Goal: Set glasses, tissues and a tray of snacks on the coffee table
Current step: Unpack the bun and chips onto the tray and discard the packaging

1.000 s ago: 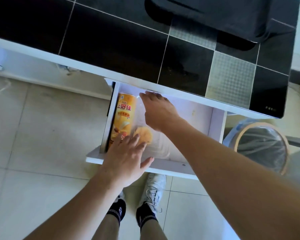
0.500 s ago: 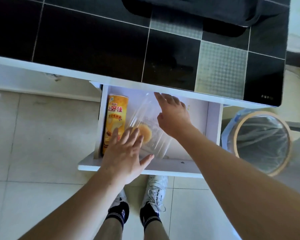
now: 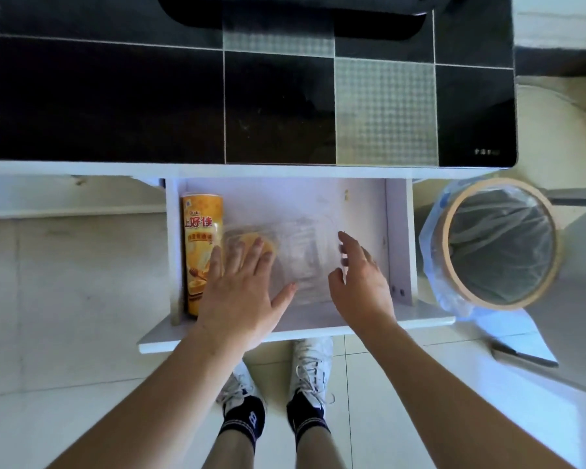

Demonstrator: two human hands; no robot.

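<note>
Clear plastic: snack pack (image 3: 295, 262) lying mid-drawer, orange snack inside, just right of the yellow chip can (image 3: 201, 252) at the left wall.
Left hand (image 3: 242, 292): fingers straight and spread, flat over the pack's left end.
Right hand (image 3: 361, 279): fingers relaxed and apart, beside the right end, gripping nothing.
Drawer (image 3: 398, 238): pulled out under the coffee table (image 3: 115, 96) edge.
Advice: cup both ends, lift level, spare the crushing squeeze.

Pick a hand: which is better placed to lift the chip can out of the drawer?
Left. The left hand lies flat beside the chip can, little finger at its side. The right hand is across the clear bag, near the drawer wall.
</note>
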